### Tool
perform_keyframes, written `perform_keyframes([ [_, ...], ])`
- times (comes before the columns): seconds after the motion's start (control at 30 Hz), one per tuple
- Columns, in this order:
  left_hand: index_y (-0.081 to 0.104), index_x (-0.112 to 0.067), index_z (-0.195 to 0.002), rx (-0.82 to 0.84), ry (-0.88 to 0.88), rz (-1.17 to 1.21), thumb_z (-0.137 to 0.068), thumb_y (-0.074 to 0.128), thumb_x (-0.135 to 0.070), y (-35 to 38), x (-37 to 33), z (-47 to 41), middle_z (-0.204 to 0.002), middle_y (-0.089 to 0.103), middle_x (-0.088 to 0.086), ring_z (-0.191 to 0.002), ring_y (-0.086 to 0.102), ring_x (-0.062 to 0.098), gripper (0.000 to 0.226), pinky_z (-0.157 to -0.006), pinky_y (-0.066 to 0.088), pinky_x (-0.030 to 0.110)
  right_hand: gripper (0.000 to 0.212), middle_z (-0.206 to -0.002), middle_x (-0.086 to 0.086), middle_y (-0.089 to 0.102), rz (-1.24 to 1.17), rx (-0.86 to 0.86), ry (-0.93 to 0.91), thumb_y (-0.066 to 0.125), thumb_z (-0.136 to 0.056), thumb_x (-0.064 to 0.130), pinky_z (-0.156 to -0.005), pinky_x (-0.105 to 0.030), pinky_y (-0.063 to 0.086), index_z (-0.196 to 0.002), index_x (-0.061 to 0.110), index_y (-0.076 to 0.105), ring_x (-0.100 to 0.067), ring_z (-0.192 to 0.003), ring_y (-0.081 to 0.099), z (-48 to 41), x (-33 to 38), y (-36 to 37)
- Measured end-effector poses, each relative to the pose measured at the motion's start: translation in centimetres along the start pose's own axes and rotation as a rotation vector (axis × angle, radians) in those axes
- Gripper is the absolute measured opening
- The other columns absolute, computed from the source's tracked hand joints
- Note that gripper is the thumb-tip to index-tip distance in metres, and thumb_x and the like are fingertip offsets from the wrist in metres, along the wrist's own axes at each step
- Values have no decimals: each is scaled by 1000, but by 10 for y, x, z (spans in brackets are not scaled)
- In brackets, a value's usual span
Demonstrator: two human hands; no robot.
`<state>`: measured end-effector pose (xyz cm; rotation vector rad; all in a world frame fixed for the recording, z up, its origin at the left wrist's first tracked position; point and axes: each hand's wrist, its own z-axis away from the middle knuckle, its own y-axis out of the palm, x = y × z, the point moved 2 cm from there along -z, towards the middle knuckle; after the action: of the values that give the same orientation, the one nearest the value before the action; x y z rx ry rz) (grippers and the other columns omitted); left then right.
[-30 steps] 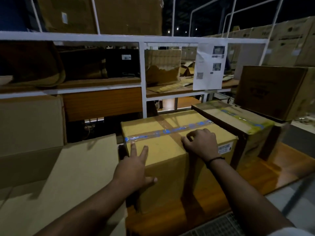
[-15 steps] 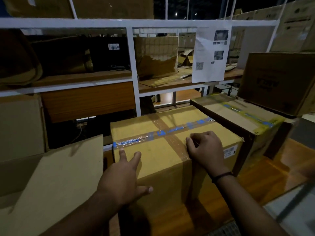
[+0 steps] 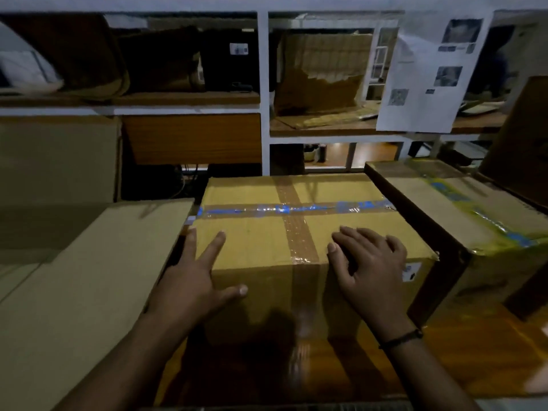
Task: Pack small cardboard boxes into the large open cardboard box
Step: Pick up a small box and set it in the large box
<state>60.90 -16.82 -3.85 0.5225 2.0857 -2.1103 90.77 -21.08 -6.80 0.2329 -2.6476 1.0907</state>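
The taped box (image 3: 252, 238), centre of the worktop (image 3: 474, 351): our left hand (image 3: 192, 286) spreads over its near-left corner, right hand (image 3: 370, 271) rests on top, neither gripping. Stiff, probably heavy; we judge opposite bottom edges the best hold.

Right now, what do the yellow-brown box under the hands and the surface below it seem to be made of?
The yellow-brown taped box looks like matte cardboard: dull faces, crumpled corner. Its crossed tape strips seem glossy plastic: they glint. The orange-brown tabletop looks like varnished or laminated wood: it shines.
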Motion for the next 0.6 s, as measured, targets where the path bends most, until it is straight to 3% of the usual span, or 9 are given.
perform_keyframes([
  [0.17, 12, -55, -157, -261, -71, 168, -81, 70, -65, 29, -10, 31, -168, -16, -4, -143, 39, 41, 97, -102, 50, 54, 55, -150, -5, 54, 53, -59, -1, 53, -94, 57, -119, -62, 15, -138, 25, 63, -30, -144, 40, 26, -37, -14],
  [0.3, 16, -56, -156, -425, -71, 286, -81, 74, -56, 55, -3, 44, -160, 18, 12, -133, 47, 44, 95, -91, 56, 58, 83, -169, -15, 17, 31, -96, 88, 59, -86, 62, -123, -60, 7, -155, 21, 41, -36, -157, 11, 48, -62, -16],
  [0.4, 3, -59, -155, -441, -114, 400, -79, 80, -49, 68, 2, 46, -158, 25, 13, -135, 45, 44, 109, -93, 53, 63, 108, -170, -14, 1, -188, -148, 262, 72, -82, 63, -120, -63, 24, -162, 16, 17, -32, -158, 4, 65, -81, -6],
  [0.47, -3, -56, -156, -502, -189, 533, -76, 85, -42, 75, 8, 48, -165, 21, 7, -143, 37, 40, 120, -98, 48, 67, 125, -170, -6, 3, -406, -95, 500, 79, -71, 62, -115, -65, 34, -164, 25, 3, -30, -156, 12, 79, -94, 7],
  [0.53, -3, -52, -158, -512, -270, 659, -74, 86, -43, 90, 21, 50, -164, 29, 5, -142, 42, 37, 124, -101, 48, 63, 130, -167, -2, 20, -584, 36, 676, 82, -61, 62, -113, -59, 39, -161, 42, 0, -31, -150, 29, 94, -97, 17],
  [0.6, 4, -42, -161, -338, -323, 666, -69, 77, -67, 112, 32, 51, -151, 50, 12, -126, 59, 37, 120, -97, 54, 55, 121, -154, 1, 42, -698, 174, 698, 86, -62, 57, -107, -51, 45, -156, 48, 10, -25, -135, 47, 106, -94, 22],
])
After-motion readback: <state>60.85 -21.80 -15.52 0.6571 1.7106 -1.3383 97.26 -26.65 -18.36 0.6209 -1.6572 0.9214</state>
